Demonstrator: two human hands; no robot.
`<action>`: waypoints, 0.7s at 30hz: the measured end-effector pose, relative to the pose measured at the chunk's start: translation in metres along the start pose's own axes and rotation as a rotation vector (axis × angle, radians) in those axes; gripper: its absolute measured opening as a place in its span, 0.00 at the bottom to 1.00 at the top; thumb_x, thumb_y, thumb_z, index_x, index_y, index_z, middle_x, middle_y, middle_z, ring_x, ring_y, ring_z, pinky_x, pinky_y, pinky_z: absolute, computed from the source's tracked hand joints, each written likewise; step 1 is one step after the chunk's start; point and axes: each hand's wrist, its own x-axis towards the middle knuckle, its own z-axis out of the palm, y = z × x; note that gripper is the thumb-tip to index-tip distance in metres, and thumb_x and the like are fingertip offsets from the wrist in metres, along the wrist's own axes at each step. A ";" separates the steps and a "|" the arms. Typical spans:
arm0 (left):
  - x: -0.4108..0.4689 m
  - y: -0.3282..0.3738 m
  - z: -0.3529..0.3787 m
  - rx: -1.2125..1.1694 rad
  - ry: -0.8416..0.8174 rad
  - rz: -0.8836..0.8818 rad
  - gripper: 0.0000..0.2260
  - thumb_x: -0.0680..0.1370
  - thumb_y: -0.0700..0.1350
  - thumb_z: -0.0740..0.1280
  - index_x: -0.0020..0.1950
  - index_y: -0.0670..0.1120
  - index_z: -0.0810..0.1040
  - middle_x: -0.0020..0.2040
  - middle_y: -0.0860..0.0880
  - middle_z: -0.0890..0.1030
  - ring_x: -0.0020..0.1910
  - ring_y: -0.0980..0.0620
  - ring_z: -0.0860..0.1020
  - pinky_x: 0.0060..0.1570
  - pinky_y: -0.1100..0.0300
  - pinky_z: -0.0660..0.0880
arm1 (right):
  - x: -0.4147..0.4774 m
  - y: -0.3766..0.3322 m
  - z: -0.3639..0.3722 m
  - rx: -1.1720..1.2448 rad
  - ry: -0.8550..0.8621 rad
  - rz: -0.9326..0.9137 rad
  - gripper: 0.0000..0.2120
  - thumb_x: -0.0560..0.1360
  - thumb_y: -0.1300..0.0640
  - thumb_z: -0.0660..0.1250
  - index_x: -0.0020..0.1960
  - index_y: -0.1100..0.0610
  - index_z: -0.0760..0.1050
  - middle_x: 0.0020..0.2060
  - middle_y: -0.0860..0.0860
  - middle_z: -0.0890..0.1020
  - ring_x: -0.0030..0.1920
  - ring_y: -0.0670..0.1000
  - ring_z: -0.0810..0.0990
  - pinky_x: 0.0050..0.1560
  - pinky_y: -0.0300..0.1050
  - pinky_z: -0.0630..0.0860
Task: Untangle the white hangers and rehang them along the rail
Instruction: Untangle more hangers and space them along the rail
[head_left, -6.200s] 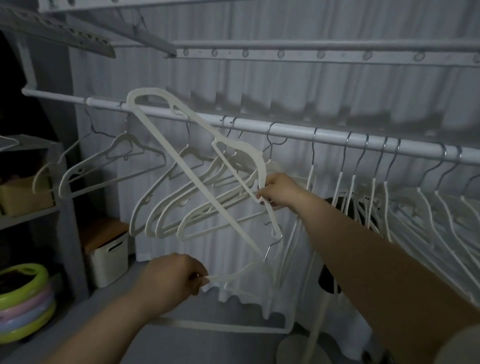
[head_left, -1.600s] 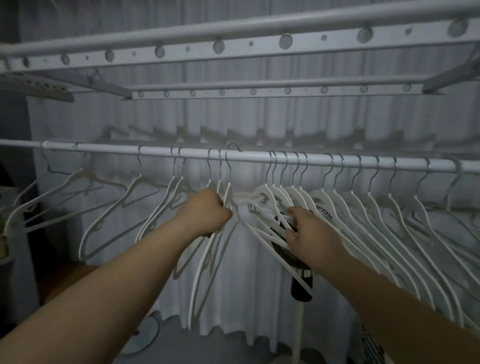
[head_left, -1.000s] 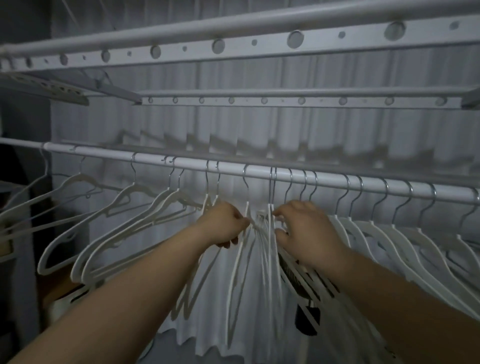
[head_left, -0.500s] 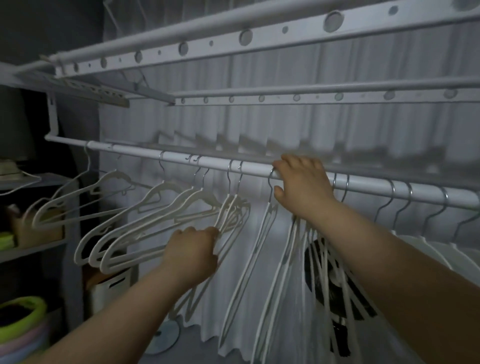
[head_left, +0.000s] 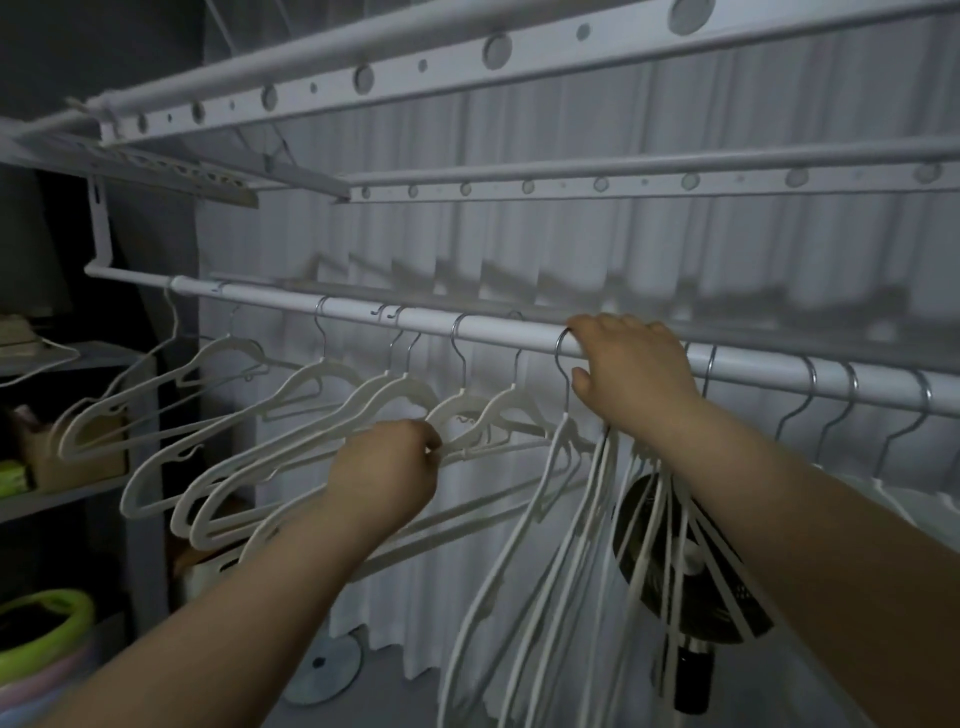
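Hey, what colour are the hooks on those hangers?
Silvery metal hooks on white hangers, clearest in the head view.

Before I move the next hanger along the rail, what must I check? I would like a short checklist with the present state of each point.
1. Left hand grips a hanger: ok.
2. Right hand holds the rail: ok.
3. Left hangers spaced along the rail: ok.
4. Bunch under the right hand spaced: not ok, crowded.
5. Bunch free of tangles: cannot tell.
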 end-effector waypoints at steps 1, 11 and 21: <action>0.002 0.003 0.003 -0.007 -0.024 0.000 0.13 0.79 0.46 0.58 0.60 0.47 0.76 0.54 0.47 0.81 0.52 0.46 0.79 0.49 0.57 0.73 | 0.000 0.001 0.000 0.004 0.001 -0.012 0.21 0.77 0.54 0.58 0.68 0.55 0.62 0.62 0.54 0.73 0.62 0.56 0.70 0.59 0.48 0.63; -0.037 -0.025 0.018 0.006 -0.156 -0.004 0.13 0.79 0.49 0.57 0.61 0.51 0.75 0.57 0.51 0.80 0.54 0.51 0.78 0.46 0.61 0.71 | -0.015 -0.016 0.003 0.213 0.255 -0.197 0.18 0.65 0.55 0.60 0.48 0.63 0.79 0.43 0.58 0.83 0.45 0.61 0.82 0.49 0.55 0.76; -0.115 -0.125 -0.067 -0.194 -0.075 -0.082 0.10 0.77 0.47 0.63 0.57 0.55 0.78 0.36 0.60 0.78 0.30 0.60 0.76 0.34 0.70 0.70 | -0.031 -0.111 -0.010 0.387 -0.366 -0.236 0.14 0.77 0.51 0.60 0.57 0.58 0.77 0.55 0.53 0.80 0.55 0.53 0.77 0.56 0.45 0.71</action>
